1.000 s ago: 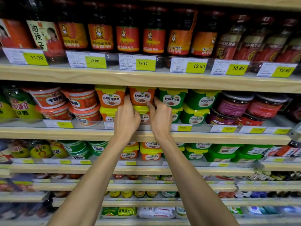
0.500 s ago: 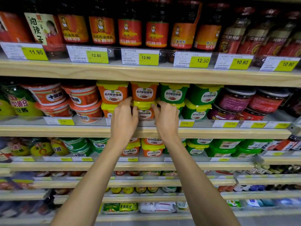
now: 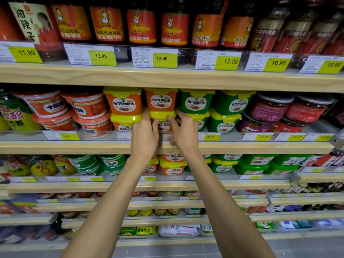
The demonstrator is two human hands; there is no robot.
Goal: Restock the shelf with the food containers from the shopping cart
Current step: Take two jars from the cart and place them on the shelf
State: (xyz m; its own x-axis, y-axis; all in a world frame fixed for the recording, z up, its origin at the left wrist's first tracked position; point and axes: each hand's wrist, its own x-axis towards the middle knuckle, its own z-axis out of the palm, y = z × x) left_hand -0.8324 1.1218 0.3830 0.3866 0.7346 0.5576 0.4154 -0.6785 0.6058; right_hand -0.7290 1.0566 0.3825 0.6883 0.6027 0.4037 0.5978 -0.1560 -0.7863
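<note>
Broadly, a tall wooden shelf unit with pale board edges fills the view, its tiers fronted by clear plastic rails carrying yellow price tags. Along the top tier stand dark glass jars with red and orange labels. On the middle tier, round red-and-white tubs sit stacked at the left, square green tubs with yellow lids stand right of centre, and dark round jars with grey lids sit further right. Between the red tubs and the green ones are two stacks of square orange tubs; the upper orange tub of the right stack rests on the lower orange plastic tub with a yellow lid, which stands at the near edge of the middle tier behind the rail. Both bare forearms reach up from the bottom of the view to that lower tub. The left hand lies against its left side, fingers extended upward to the lid. The right hand curls at its right side, thumb touching the lid front. Neither hand is closed around it; the tub sits loosely bracketed between them.
</note>
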